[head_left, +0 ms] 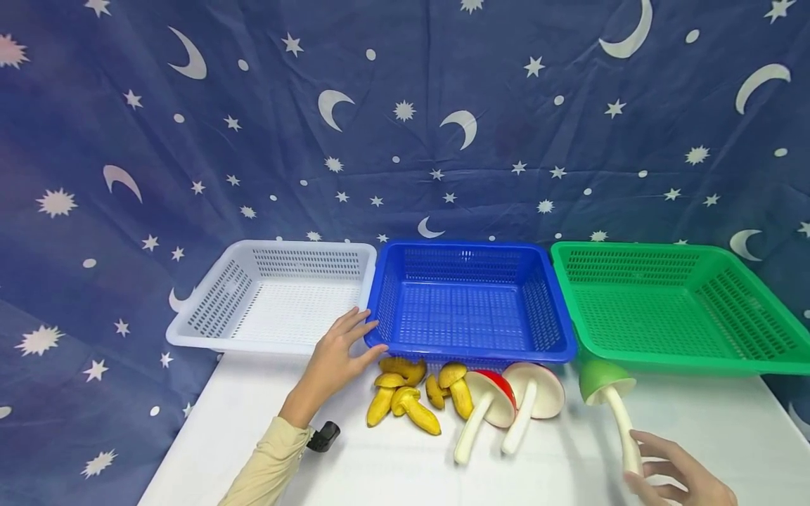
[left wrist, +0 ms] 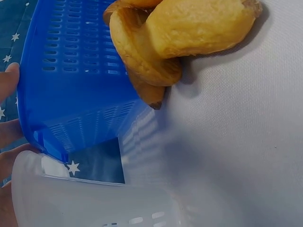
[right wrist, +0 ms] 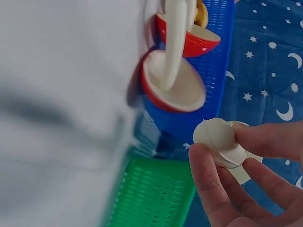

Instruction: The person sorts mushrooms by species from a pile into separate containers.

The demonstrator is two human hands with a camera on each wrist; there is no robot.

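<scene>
My right hand (head_left: 683, 474) pinches the stem of a toy mushroom with a green cap (head_left: 602, 383), holding it at the near side of the green basket. The right wrist view shows thumb and fingers around the stem's pale end (right wrist: 215, 134); its cap is mostly hidden there. My left hand (head_left: 335, 358), fingers spread and fairly straight, rests at the adjoining rims of the white basket (head_left: 196, 343) and the blue basket (head_left: 468, 351). Several yellow mushrooms (head_left: 422, 416) lie in front of the blue basket. Beside them are two red-capped mushrooms with white stems (head_left: 473, 430).
A green basket (head_left: 671, 360) stands at the right, in a row with the blue and white ones. A white cloth (head_left: 380, 471) covers the table. Behind hangs a dark blue curtain (head_left: 405, 161) printed with moons and stars.
</scene>
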